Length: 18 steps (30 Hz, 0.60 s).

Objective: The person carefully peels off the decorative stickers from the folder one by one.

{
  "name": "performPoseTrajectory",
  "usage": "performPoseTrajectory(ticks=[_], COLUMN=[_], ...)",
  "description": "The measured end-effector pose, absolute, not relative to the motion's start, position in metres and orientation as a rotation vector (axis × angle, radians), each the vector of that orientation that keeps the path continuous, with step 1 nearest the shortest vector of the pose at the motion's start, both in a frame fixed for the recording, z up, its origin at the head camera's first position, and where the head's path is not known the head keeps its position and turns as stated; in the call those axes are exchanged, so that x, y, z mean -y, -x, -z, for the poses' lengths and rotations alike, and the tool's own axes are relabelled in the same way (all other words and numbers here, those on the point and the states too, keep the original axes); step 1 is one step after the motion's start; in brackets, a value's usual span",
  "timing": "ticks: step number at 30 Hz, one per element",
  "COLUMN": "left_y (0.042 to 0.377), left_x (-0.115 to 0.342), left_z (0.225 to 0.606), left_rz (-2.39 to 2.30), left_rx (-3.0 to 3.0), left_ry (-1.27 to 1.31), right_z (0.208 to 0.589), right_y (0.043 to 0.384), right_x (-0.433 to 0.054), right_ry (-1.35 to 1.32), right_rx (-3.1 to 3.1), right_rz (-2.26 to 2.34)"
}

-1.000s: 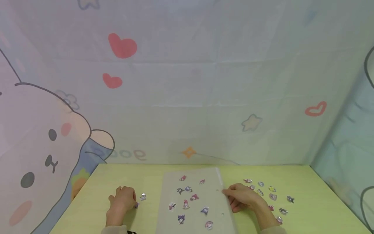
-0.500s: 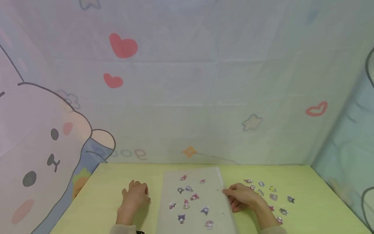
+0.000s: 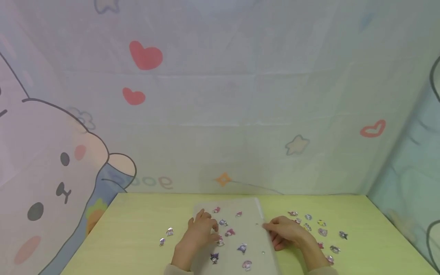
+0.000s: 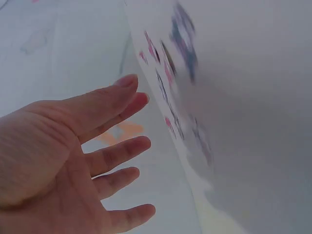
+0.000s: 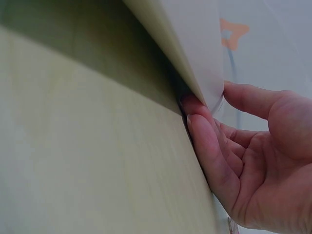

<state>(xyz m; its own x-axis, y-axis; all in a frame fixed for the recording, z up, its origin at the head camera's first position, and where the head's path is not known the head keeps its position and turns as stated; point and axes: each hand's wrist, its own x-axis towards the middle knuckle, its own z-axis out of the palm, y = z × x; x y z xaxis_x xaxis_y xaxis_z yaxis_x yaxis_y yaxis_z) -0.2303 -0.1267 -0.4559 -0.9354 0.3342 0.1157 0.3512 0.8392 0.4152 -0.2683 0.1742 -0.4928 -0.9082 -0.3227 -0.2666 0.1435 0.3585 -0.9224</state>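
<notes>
A pale translucent plastic sheet [image 3: 249,236] lies on the yellow table, with several small cartoon character stickers [image 3: 242,248] scattered across it. My left hand [image 3: 199,231] hovers over its left part, fingers spread loosely; in the left wrist view that hand [image 4: 73,161] shows nothing between thumb and fingers. The left hand hides some of the stickers. At the sheet's right edge, my right hand [image 3: 285,231] pinches it. The right wrist view shows the right thumb above the lifted edge [image 5: 204,73] and the other fingers underneath.
Two loose stickers [image 3: 170,232] lie on the table [image 3: 137,214] left of the sheet. Several more loose stickers [image 3: 322,232] are spread right of it, near my right forearm. A cloth backdrop [image 3: 220,114] printed with hearts rises behind the table.
My left hand has moved right, from the two loose stickers onto the sheet's left part, uncovering both stickers. The right hand has stayed at the sheet's right edge.
</notes>
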Motion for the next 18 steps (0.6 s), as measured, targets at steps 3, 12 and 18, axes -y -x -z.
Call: performPoseTrajectory(ticks=[3,12,18], left_y=[0.225,0.216,0.211], left_x=[0.111,0.078,0.065], left_z=[0.457,0.459,0.456], left_rz=[0.701,0.616,0.524], left_rx=[2.965,2.982,2.99], left_ry=[0.632,0.839,0.968], right_z=[0.494,0.496,0.494], right_y=[0.268,0.27,0.27], right_x=[-0.173,-0.174,-0.175], right_ry=[0.151,0.141,0.168], right_rx=[-2.218,-2.21,-2.217], right_rz=[1.572,1.577,1.563])
